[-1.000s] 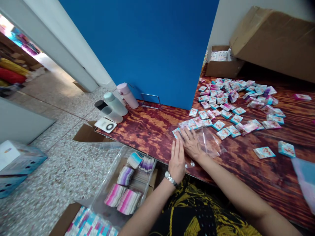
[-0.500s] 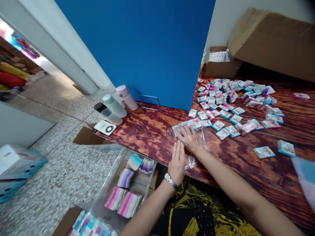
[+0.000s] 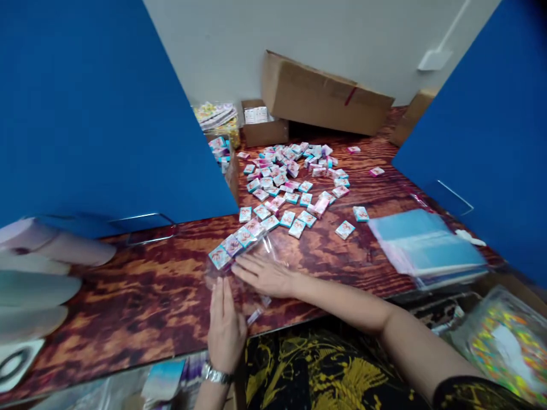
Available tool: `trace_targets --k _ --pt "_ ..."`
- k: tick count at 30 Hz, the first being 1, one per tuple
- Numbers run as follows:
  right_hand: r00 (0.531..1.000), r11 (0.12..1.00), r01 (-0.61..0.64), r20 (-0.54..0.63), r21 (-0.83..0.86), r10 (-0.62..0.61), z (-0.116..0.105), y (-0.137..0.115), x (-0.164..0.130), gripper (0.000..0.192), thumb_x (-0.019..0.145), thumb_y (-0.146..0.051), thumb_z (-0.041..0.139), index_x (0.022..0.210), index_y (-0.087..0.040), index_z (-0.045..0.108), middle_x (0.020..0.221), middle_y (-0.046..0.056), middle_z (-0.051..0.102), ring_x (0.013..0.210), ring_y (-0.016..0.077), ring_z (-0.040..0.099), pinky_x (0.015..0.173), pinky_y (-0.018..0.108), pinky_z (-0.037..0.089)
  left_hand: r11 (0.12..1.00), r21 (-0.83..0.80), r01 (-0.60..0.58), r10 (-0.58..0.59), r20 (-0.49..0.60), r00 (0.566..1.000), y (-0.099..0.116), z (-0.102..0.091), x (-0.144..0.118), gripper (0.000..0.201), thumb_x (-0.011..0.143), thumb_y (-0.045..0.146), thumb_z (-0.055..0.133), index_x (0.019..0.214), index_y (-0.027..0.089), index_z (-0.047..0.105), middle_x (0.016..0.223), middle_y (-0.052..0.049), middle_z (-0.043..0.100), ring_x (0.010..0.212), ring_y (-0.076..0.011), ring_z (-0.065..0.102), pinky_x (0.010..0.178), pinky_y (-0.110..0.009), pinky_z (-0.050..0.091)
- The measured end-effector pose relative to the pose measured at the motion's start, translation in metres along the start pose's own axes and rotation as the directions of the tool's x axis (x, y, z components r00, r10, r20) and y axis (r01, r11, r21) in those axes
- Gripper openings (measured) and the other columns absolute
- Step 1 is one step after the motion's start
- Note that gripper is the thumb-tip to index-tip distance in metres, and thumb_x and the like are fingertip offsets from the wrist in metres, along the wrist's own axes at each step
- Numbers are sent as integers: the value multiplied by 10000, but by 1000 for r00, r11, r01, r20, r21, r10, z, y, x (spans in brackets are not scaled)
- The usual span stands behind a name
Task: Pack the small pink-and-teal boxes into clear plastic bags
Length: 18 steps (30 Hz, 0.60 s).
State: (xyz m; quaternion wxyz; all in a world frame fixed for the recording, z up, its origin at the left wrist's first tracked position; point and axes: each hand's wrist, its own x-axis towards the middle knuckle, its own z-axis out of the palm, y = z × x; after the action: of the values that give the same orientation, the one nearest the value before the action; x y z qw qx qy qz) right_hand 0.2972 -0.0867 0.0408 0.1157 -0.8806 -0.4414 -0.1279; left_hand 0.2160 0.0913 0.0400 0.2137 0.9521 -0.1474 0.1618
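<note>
Since the earlier frame the view has swung right. Both flat, unclenched hands press the clear crinkled plastic bag [image 3: 239, 267] onto the dark wooden table [image 3: 141, 296]: left hand [image 3: 225, 327] at 6 o'clock, right hand [image 3: 265, 276] at 3 o'clock.

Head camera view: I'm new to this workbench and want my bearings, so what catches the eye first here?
A big scatter of small pink-and-teal packets covers the middle of the dark wood-grain table, running back toward the cardboard boxes at the wall. At the near edge the left hand and right hand lie flat on a clear plastic bag. Tall blue panels flank both sides.
</note>
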Motion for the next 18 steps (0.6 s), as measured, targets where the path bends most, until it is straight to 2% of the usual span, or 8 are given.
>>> trace_targets --k 3,5,6,8,10,12,14,18 --pt "1000 999 -26 -4 40 26 -40 26 -69 372 990 -325 372 1346 -282 471 1303 10 581 1119 152 548 921 286 463 999 -29 -30 30 12 999 0 -4 -2 771 849 96 480 1510 296 136 1583 -69 135 1425 -306 228 1143 -506 297" --pt "953 952 -304 4 -28 304 -70 66 -113 374 989 -322 360 1340 -274 482 1218 26 632 1062 165 574 911 298 462 998 -41 -52 53 3 999 0 -4 -3 709 863 142 505 1485 343 230 1586 -50 126 1416 -314 250 1130 -516 308" --pt "877 873 -478 -8 -93 480 -84 90 -132 391 992 -322 342 1352 -243 473 1222 62 625 1083 183 566 922 311 453 997 -46 -57 57 -5 998 1 -5 -4 678 867 166 516 1471 353 271 1586 -47 130 1412 -319 259 1125 -520 310" --pt "593 556 -783 -68 -280 802 -102 138 -163 429 976 -385 373 1357 -215 471 1194 132 621 1058 250 572 878 372 461 997 -63 -51 50 -20 999 3 -5 -6 626 875 210 528 1452 345 326 1581 -52 151 1409 -322 266 1125 -519 306" --pt "364 308 -846 -50 -436 930 -109 176 -184 538 920 -515 450 1369 -218 456 1155 175 620 1058 333 557 833 453 455 996 -85 -20 18 -27 999 5 -6 -7 588 882 238 522 1440 328 357 1573 -55 184 1412 -316 260 1134 -517 288" --pt "243 219 -831 20 -511 970 -106 197 -195 603 887 -585 464 1367 -222 448 1110 189 628 1046 365 558 811 485 441 993 -114 20 -24 -30 999 6 -8 -10 555 884 271 516 1422 314 390 1552 -58 244 1415 -316 252 1141 -527 270" --pt "231 254 -828 108 -499 967 -100 208 -200 582 896 -566 452 1374 -234 427 1094 176 629 1007 345 585 794 460 442 986 -150 67 -74 -40 996 3 -9 -15 532 872 317 528 1395 301 431 1524 -66 306 1417 -326 243 1142 -545 257" --pt "362 388 -843 141 -373 921 -99 231 -193 626 886 -417 471 1465 -294 265 1166 130 582 914 284 626 743 379 463 938 -239 253 -281 -89 956 -8 -8 -24 607 816 423 592 1384 265 448 1519 -86 312 1416 -355 229 1131 -565 267"
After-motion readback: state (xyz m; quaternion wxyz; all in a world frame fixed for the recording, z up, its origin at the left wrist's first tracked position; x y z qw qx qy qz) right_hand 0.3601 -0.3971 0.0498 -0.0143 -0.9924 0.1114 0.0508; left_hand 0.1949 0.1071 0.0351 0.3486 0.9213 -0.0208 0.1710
